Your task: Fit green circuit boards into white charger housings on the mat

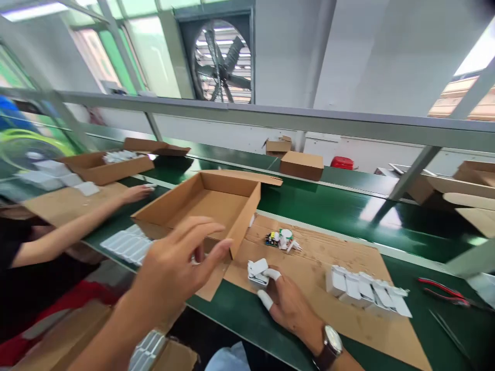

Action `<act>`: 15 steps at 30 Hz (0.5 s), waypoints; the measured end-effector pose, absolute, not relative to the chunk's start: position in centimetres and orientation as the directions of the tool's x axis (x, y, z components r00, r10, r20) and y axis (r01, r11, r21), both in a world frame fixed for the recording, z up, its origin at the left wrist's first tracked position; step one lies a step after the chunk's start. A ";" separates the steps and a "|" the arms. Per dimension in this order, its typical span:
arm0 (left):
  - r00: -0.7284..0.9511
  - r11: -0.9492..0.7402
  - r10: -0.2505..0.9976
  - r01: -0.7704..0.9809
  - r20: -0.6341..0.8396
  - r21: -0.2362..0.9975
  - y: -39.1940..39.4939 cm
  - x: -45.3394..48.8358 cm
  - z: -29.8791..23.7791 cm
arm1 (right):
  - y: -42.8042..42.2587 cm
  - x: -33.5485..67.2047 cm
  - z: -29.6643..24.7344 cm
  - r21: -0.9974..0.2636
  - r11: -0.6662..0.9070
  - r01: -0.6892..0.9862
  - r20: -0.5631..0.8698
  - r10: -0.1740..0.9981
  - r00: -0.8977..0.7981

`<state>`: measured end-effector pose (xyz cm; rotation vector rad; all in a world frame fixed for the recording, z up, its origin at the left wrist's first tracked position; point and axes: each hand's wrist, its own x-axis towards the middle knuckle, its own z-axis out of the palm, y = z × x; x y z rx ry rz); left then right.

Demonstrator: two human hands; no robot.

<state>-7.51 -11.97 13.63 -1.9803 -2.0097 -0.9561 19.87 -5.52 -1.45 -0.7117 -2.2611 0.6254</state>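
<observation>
My left hand (181, 257) is raised in front of an open cardboard box (154, 221), its fingers curved and apart. Nothing shows in its grasp. On a brown cardboard sheet (309, 288), my right hand (288, 299) is at a small white plastic case (258, 273), with white covers on its index finger and thumb. The index finger touches the case's right side; the thumb is near its front corner. Behind it lies a small circuit board with yellow and green parts (273, 238). A row of similar white cases (365, 291) stands to the right.
Red-handled pliers (444, 291) and tweezers (448, 330) lie at the right. Several white cases (127, 245) sit left of the cardboard box. A co-worker's arm (88, 216) reaches over the bench at left. A metal rail (270, 116) crosses above the green bench.
</observation>
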 end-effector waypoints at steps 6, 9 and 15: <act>-0.090 -0.026 0.905 0.964 0.416 0.266 -8.4 -8.8 10.0 | -5.4 20.2 -2.5 -0.555 0.765 0.326 0.502 0.620 -0.603; -0.093 -0.022 0.907 0.963 0.411 0.267 -7.4 -8.8 8.5 | -5.4 20.4 -2.8 -0.559 0.750 0.353 0.472 0.638 -0.609; -0.131 0.048 0.930 0.970 0.344 0.240 -6.3 -8.0 8.4 | -5.7 20.5 -1.8 -0.547 0.748 0.376 0.440 0.639 -0.631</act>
